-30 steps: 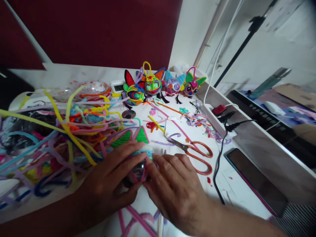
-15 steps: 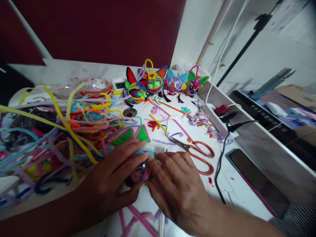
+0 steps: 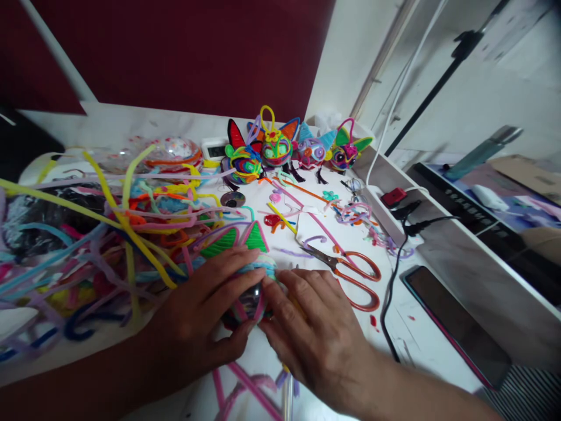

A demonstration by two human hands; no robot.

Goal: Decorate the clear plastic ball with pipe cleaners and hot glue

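Note:
Between my two hands is a pipe-cleaner ball ornament (image 3: 253, 293) with green pink-edged ears, light-blue wrapping on top and a clear, shiny middle. My left hand (image 3: 201, 310) closes around its left side, fingers over the top and thumb underneath. On the other side, my right hand (image 3: 315, 327) presses bent fingers against the ball, its thumb low. Both hands cover much of the ornament. Just beyond my right hand lie scissors (image 3: 337, 266) with orange handles, their blades pointing left. Pink pipe cleaners (image 3: 252, 389) lie on the table below the ball.
A tangled heap of pipe cleaners (image 3: 118, 225) spreads across the left. Several finished eared ornaments (image 3: 277, 151) stand at the back. To the right are a black cable (image 3: 391, 292), a phone (image 3: 456, 324), a red plug (image 3: 393, 197) and a raised white ledge (image 3: 468, 257).
The view has shifted very slightly, so the heap and ornaments sit a little further right. Both hands keep the same hold on the ball.

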